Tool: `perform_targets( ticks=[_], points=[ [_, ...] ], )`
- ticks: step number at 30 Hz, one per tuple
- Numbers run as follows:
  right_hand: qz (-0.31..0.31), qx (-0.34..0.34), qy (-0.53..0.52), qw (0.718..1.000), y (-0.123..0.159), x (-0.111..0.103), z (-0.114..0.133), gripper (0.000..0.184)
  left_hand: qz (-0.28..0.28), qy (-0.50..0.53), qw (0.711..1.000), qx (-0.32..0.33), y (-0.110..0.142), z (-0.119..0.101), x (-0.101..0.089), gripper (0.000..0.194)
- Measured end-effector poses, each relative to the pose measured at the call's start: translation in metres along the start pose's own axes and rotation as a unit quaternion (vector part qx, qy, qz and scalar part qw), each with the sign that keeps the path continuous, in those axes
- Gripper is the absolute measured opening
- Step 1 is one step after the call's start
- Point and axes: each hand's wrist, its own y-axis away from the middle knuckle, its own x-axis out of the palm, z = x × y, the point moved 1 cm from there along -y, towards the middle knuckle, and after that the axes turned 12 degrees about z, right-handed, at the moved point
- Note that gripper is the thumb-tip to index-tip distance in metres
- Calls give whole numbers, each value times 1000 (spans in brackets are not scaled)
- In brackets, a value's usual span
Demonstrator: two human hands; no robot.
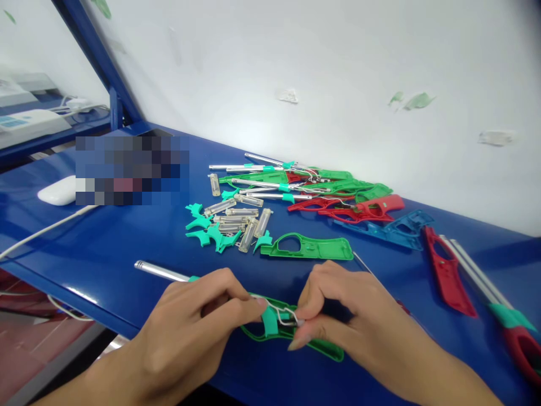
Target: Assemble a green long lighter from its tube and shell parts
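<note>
Left fingers [239,313], right fingers [316,331], white wire [284,309] between

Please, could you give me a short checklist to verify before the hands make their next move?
1. Green half-shell has inner side up: ok.
2. Teal piece fully seated: cannot tell, left hand partly covers it.
3. White wire free of fingers: not ok, right hand is at its end.
4. Metal tube fixed in the shell: cannot tell, left hand hides that part.
5. Another green half-shell lying nearby: ok.
</note>
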Motion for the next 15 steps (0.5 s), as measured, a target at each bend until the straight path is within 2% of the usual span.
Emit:
perform_targets(
  ticks=[5, 11, 15],
  points=[
    [9, -46, 37, 998, 0, -2, -3, 23, 20, -6, 1000, -2, 0, 0, 3, 47],
    [30, -58, 108, 992, 4, -2, -3, 23, 16, -49, 998, 47, -7, -1, -2, 47],
    [51, -41, 134, 989, 3, 1, -1, 28, 75, -70, 993, 49, 1, 3, -2, 55]
  ],
)
